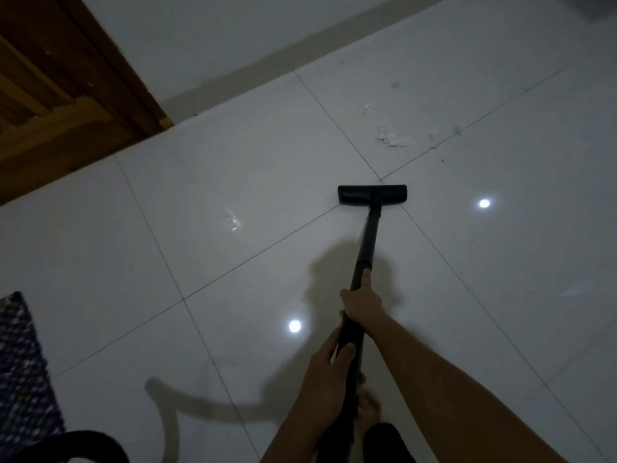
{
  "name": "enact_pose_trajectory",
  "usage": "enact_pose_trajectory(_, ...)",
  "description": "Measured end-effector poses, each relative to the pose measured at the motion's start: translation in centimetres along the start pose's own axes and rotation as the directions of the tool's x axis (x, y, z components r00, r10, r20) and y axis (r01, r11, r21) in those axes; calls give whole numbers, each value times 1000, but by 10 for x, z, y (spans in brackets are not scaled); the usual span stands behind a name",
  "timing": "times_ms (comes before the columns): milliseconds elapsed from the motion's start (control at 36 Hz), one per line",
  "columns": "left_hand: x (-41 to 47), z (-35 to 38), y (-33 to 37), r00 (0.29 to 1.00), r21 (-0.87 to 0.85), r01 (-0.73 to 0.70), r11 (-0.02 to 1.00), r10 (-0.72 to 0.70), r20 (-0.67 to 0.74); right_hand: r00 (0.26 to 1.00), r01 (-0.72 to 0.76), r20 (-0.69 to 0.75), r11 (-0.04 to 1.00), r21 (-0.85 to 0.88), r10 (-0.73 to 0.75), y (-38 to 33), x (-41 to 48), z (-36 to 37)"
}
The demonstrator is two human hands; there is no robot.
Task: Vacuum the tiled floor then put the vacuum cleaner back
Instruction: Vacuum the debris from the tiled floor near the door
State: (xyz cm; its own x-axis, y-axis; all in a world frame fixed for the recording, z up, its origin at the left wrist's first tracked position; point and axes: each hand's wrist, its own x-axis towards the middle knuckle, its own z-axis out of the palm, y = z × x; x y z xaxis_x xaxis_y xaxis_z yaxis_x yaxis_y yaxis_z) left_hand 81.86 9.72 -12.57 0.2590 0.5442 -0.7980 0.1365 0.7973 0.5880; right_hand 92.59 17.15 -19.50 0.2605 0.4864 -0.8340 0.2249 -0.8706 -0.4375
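Observation:
A black vacuum wand (366, 242) runs from my hands out to its flat black floor head (372, 194), which rests on the glossy white tiled floor (233, 182) at a crossing of grout lines. My right hand (362, 304) grips the wand higher up, below a collar joint. My left hand (329, 365) grips it lower, closer to my body. White crumbs and dust (395, 138) lie on the tile beyond the head, slightly to its right. A black hose (66, 442) curves across the bottom left corner.
A wooden door and frame (66, 95) stand at the upper left, with a white wall and skirting (253, 71) behind. A patterned dark mat (23, 369) lies at the left edge. My foot (369, 409) shows beneath the wand. Ceiling lights reflect off the tiles.

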Motion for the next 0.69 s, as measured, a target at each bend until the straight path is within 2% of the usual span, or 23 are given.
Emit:
enact_pose_trajectory(389,-25,16,-7,997,42,-6,999,3,76,998,-15,-63,1000,19,16,33,-12,-10)
enact_pose_trajectory(639,-33,34,-33,992,68,2,998,-11,124,987,-88,-133,996,22,90,67,-27,-21)
enact_pose_trajectory(694,-38,33,-37,989,83,-2,997,-10,147,984,-92,-149,993,74,103,77,-34,-19)
